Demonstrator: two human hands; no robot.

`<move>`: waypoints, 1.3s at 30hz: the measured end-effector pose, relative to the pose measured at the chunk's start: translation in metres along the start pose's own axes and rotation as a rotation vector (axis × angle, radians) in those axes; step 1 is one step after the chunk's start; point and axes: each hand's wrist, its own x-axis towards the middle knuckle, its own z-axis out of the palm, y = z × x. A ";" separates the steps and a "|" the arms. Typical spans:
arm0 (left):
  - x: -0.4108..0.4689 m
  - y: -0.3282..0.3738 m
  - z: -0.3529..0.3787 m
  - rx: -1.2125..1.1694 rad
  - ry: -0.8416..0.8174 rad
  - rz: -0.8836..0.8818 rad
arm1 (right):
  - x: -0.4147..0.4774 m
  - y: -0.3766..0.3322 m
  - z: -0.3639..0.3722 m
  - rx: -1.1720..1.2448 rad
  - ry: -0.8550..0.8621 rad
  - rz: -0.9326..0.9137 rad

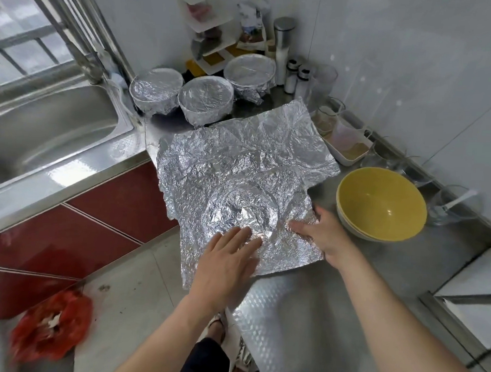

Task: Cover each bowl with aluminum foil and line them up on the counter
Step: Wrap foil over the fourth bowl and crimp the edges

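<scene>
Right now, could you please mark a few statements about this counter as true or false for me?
1. Three foil-covered bowls stand at the back of the counter. True.
2. The yellow bowl is already covered with foil. False: it sits open and uncovered, to the right of the foil sheet.
3. The left hand and the right hand both rest on the large crinkled foil sheet. True.
4. The sink lies to the right of the foil sheet. False: it is to the left.
</scene>
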 end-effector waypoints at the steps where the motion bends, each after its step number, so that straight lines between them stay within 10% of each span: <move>1: -0.002 -0.001 0.001 -0.003 0.015 0.022 | -0.003 0.000 -0.002 0.010 -0.023 0.007; 20: -0.005 -0.018 0.017 0.006 0.020 0.018 | -0.012 0.020 -0.005 0.511 -0.041 0.190; 25: -0.005 -0.020 0.024 -0.012 0.134 0.065 | -0.010 0.015 0.001 -0.134 0.233 0.002; 28: -0.001 -0.021 0.026 -0.023 0.154 0.063 | -0.023 0.007 0.010 -0.751 0.585 -0.553; 34: 0.003 -0.018 0.021 -0.098 0.281 0.065 | -0.033 0.022 0.047 -1.057 0.071 -0.992; 39: 0.000 -0.033 0.024 -0.156 0.314 0.076 | -0.023 0.037 0.040 -1.068 0.071 -1.102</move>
